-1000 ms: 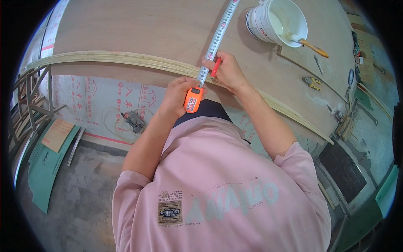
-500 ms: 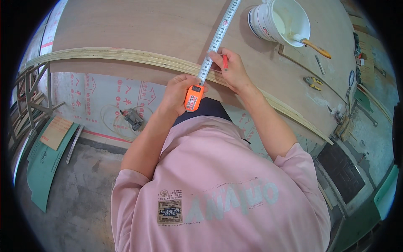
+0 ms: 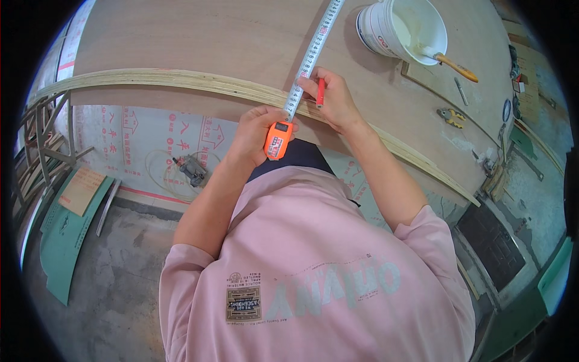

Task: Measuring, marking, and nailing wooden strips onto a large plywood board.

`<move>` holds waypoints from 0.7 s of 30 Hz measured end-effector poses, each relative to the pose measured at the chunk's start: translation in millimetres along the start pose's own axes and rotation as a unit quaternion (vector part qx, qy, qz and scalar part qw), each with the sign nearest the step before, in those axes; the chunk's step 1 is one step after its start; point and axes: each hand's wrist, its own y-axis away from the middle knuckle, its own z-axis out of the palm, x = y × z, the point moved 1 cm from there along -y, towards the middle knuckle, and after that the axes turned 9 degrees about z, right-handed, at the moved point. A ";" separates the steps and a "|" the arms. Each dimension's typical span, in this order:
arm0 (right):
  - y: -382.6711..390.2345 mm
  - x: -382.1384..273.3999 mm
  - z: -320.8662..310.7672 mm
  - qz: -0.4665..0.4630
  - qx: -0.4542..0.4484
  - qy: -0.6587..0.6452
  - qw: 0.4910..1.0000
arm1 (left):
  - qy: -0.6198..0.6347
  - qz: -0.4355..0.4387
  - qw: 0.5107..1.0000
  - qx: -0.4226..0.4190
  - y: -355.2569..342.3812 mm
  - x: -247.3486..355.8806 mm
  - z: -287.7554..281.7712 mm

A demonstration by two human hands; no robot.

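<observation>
My left hand [image 3: 248,136] is closed around an orange tape measure [image 3: 277,142] at the near edge of the wooden board [image 3: 193,39]. From its case the silver blade [image 3: 316,47] runs out far across the board, leaning to the right, and leaves the picture at the top. A little farther up the blade, my right hand [image 3: 339,107] has thumb and fingers against it. That same hand grips a red pencil [image 3: 320,95], which points down toward me. Under the blade lie long, thin wooden strips [image 3: 181,78] stacked along the board's near side.
At the far right stands a white bucket [image 3: 377,30] with a wooden-handled brush [image 3: 456,67] across its rim. Pliers [image 3: 451,117] and a marker [image 3: 461,92] lie to its right. Below the board at left are a grey power tool [image 3: 192,171] and a green sheet [image 3: 63,253].
The red pencil has shifted slightly left and tilted, its lower end now closer to me. My right fingers have moved slightly on the blade; my left hand stays put.
</observation>
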 end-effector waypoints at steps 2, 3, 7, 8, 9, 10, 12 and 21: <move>1.9 -3.1 1.8 -0.001 0.000 -0.005 1.000 | 0.001 0.003 1.000 0.000 0.1 -0.2 -0.9; 1.4 -2.4 1.4 -0.001 -0.001 -0.005 1.000 | 0.000 0.002 1.000 -0.004 -0.1 -0.5 -2.0; 3.8 -5.4 2.7 0.009 -0.003 -0.003 1.000 | 0.003 0.003 1.000 -0.006 -0.5 -1.0 -1.8; 5.0 -6.9 3.6 0.012 -0.001 -0.012 1.000 | 0.003 0.002 1.000 -0.006 -0.4 -0.7 -1.9; 4.4 -5.6 3.0 0.012 -0.001 -0.012 1.000 | -0.001 0.001 1.000 -0.007 0.0 -0.3 -2.0; 3.9 -4.1 2.0 0.011 0.003 0.012 1.000 | -0.005 0.000 1.000 -0.010 0.3 0.0 -1.9; 3.9 -2.4 0.8 0.010 0.008 0.035 0.999 | -0.004 -0.001 1.000 -0.006 -0.1 0.0 -0.7; 2.3 -0.6 -0.1 0.002 0.006 0.041 0.999 | -0.007 -0.002 1.000 0.002 -2.0 -1.3 -1.1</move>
